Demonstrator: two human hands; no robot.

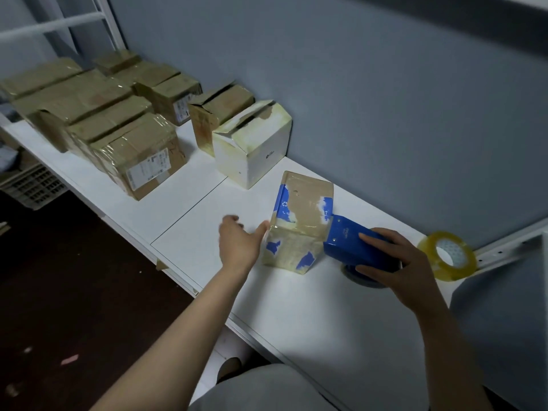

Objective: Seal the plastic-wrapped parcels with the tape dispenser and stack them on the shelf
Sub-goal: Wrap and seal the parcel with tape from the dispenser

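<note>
Item 1, parcel: a small upright cardboard box, brown with blue printed panels worn to ragged patches, a white recycling mark on its upper left blue edge and a small white arrow on the right. It is wrapped in glossy clear film or tape that wrinkles over the faces. It stands on the white shelf, near the front edge and apart from the grey-blue wall. Item 2, tape dispenser: a blue plastic body, its nose touching the parcel's lower right side, with a dark roll partly showing beneath it. Right grip: clenched round the dispenser's rear, fingers across the top and thumb on the near side. Left grip: released, fingers extended and blurred, the thumb at the parcel's lower left edge; whether it touches cannot be told. Item 3, spare tape roll: clear yellowish tape on a white core, tilted on edge just right of the right grip. Item 4, white box: top flaps partly raised, film yellowed, a small dark logo on its right face, standing behind the parcel towards the wall. Item 5, brown box: flaps ajar, just behind the white box. Item 6, wrapped parcels: a group of film-covered brown cartons at the shelf's far left, in rows and stacked, 2 showing white labels.
</note>
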